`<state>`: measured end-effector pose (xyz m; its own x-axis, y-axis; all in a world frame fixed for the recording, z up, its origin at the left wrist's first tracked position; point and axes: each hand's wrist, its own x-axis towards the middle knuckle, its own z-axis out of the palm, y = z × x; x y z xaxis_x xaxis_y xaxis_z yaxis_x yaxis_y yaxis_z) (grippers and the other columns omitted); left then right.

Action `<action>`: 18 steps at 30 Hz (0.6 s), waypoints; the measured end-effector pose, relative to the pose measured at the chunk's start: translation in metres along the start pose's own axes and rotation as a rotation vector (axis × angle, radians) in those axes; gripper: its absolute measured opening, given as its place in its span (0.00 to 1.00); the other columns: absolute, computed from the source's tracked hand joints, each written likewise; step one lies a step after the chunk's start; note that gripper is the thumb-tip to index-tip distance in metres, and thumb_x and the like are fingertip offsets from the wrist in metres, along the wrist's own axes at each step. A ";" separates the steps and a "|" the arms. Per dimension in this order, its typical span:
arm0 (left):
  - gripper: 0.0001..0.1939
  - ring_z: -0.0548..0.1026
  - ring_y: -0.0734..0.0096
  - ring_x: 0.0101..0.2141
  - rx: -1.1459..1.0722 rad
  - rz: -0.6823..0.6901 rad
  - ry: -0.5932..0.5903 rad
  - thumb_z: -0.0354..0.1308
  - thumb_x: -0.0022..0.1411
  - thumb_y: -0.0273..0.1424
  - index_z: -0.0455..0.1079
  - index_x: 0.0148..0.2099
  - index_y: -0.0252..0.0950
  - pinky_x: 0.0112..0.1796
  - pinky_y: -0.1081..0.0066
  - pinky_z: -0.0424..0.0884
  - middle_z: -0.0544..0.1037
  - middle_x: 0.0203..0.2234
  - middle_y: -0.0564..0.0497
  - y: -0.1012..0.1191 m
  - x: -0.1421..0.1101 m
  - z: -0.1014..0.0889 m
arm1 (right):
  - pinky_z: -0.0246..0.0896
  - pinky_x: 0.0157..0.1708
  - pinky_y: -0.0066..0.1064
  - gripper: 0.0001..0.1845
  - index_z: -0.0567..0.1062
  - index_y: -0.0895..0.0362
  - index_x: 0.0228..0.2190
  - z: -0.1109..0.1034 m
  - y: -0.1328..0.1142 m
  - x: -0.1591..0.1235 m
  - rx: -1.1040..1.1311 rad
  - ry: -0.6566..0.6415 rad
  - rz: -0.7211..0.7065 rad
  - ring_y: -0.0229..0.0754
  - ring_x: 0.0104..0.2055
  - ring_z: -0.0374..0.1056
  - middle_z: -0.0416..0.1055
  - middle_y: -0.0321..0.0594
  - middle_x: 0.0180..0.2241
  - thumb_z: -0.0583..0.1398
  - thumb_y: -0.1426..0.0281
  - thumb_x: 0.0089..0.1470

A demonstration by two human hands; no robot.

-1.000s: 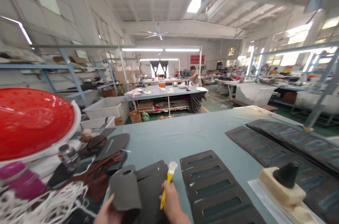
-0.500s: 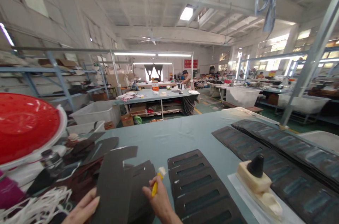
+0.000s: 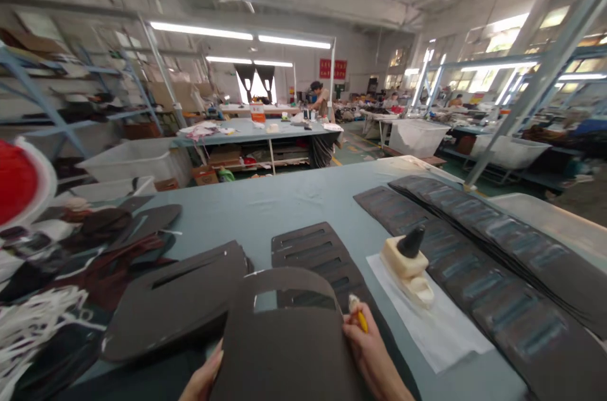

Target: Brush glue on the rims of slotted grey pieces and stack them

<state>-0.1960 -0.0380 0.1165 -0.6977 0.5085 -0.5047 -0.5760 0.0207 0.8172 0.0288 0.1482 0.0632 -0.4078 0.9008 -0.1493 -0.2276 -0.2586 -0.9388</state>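
My left hand (image 3: 205,377) grips the left edge of a dark, round-topped sheet panel (image 3: 289,353) with a cut-out slot near its top. At the panel's right edge, my right hand (image 3: 368,345) holds a small yellow-handled brush (image 3: 363,321) with whitish bristles. The fingers of that hand also touch the edge. Partly covered by this panel, a slotted dark panel (image 3: 303,244) lies on the table. Left of it is a stack of similar dark panels (image 3: 184,300). A cream-coloured container with a black cone-shaped nozzle (image 3: 411,241) rests on white paper (image 3: 446,341) to the right.
Long stacks of slotted dark panels (image 3: 474,262) lie along the right of the blue-green table (image 3: 227,211). Dark scraps and white cords (image 3: 47,319) crowd the left, near a red basin (image 3: 16,183). Beyond stand a white bin (image 3: 135,160), another table (image 3: 237,131) and a person (image 3: 320,98).
The held panel has come rightward from the left stack and lies over the slotted panel. Both hands and the brush have shifted right. My view has tilted downward and turned slightly right.
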 end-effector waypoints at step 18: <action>0.24 0.70 0.69 0.32 0.630 -0.113 -0.102 0.59 0.47 0.53 0.68 0.34 0.36 0.32 0.72 0.66 0.73 0.28 0.53 -0.190 -0.016 -0.016 | 0.53 0.30 0.29 0.04 0.61 0.55 0.33 -0.154 0.045 -0.034 -1.246 0.249 -0.192 0.40 0.29 0.62 0.65 0.37 0.29 0.51 0.68 0.54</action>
<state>-0.0820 -0.0645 -0.0352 -0.5857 0.5521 -0.5934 -0.2615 0.5642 0.7831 0.1681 0.1595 -0.0218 -0.2549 0.9625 0.0933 0.7670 0.2600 -0.5866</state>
